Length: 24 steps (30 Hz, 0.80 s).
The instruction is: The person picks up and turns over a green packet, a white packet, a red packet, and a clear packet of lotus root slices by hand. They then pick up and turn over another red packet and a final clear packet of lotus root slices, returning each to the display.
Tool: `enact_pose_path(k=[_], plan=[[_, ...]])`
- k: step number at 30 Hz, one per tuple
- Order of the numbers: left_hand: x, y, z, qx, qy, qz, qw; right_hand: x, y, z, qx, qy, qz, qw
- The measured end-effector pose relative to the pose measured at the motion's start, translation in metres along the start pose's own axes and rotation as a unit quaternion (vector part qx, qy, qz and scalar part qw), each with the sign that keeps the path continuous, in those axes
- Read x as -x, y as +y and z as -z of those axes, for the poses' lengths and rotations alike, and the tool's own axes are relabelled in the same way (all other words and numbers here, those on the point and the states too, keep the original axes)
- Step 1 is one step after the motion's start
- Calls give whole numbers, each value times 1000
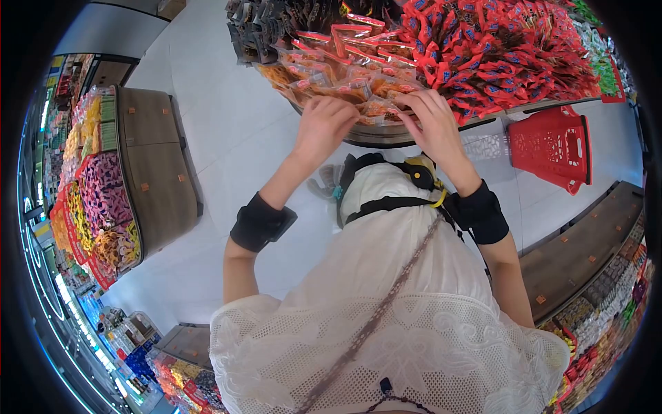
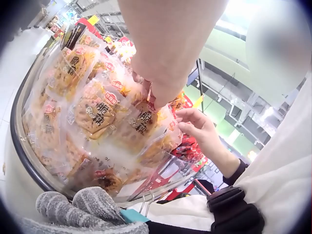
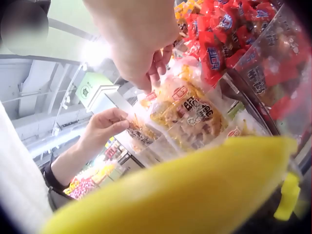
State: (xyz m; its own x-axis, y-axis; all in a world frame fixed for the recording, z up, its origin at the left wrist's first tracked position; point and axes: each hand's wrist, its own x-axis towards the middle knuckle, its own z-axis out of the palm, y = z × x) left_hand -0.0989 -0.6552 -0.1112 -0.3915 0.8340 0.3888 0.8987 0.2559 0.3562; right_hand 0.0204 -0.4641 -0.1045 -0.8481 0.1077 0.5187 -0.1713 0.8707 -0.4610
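Between the two hands, at the near edge of the snack bin, lies a clear packet with orange-brown food (image 1: 379, 109). My left hand (image 1: 323, 130) has thumb and fingers bent together at its left side; in the right wrist view the left hand (image 3: 105, 127) pinches a packet's corner. The right hand (image 1: 436, 131) pinches the packet's other side, and in the left wrist view the right hand (image 2: 207, 139) grips a packet edge. Similar packets (image 2: 92, 114) with dark lettering lie around. In the right wrist view a lettered packet (image 3: 187, 109) sits below the right fingers.
Red-wrapped snacks (image 1: 496, 55) fill the bin's right part, dark packets (image 1: 255, 31) its far left. A red basket (image 1: 552, 148) stands on the floor at right. Another candy stand (image 1: 155, 159) is at left. Grey striped fabric (image 2: 73, 209) and a yellow object (image 3: 180, 190) hang close to the body.
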Motion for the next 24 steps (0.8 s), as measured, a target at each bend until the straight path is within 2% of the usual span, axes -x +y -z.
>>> enact_pose_path(k=[2, 5, 11, 20, 24], plan=[[2, 1, 1, 0, 1, -1, 1000, -2, 3, -3, 12, -32, 11, 999], [5, 2, -1, 0, 4, -3, 1000, -5, 10, -9, 5, -19, 42, 999], [5, 6, -3, 15, 21, -1, 1000, -22, 7, -4, -14, -101, 64, 993], [3, 4, -6, 95, 26, 52, 994, -26, 3, -10, 30, -93, 96, 991], [3, 0, -9, 90, 27, 49, 994, -29, -1, -12, 28, -126, 86, 988]])
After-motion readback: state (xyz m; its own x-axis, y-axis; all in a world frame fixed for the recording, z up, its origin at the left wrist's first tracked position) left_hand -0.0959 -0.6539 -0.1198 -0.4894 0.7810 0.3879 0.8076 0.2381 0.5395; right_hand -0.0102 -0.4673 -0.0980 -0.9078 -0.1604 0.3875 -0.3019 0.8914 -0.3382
